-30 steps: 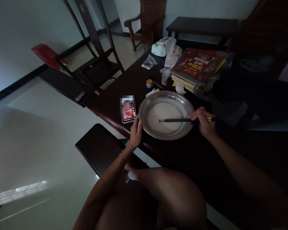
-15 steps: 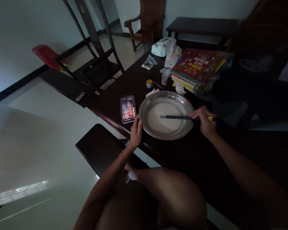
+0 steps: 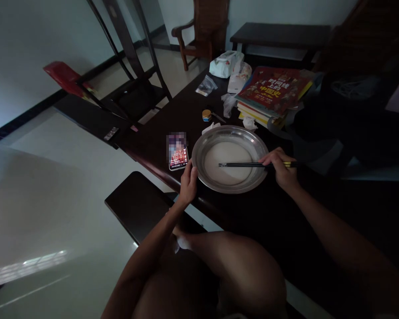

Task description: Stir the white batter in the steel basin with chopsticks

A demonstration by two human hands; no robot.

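A wide, shallow metal basin (image 3: pixel 231 188) stands on the dark table, with whitish liquid (image 3: pixel 226 153) in its bottom. My left hand (image 3: pixel 188 182) grips the basin's left rim, thumb on the near side and fingers partly hidden by the edge. Black chopsticks (image 3: pixel 244 165) with gold bands near the top are held in my right hand (image 3: pixel 281 168), at the basin's right rim. They lie nearly level over the basin, their tips at the whitish liquid; whether the tips dip in I cannot tell. A lit phone (image 3: pixel 178 155) rests just left of the basin.
Behind the basin are crumpled tissues (image 3: pixel 250 123), a small gold-lidded jar (image 3: pixel 206 115) and plastic bags (image 3: pixel 230 104). A stack of books (image 3: pixel 271 91) sits at the back right. Dark benches (image 3: pixel 142 201) flank the table on the left, and dark fabric (image 3: pixel 339 119) lies to the right.
My right hand and the chopsticks have shifted slightly left, and the tips sit a little lower in the view. My left hand stays on the basin's rim.
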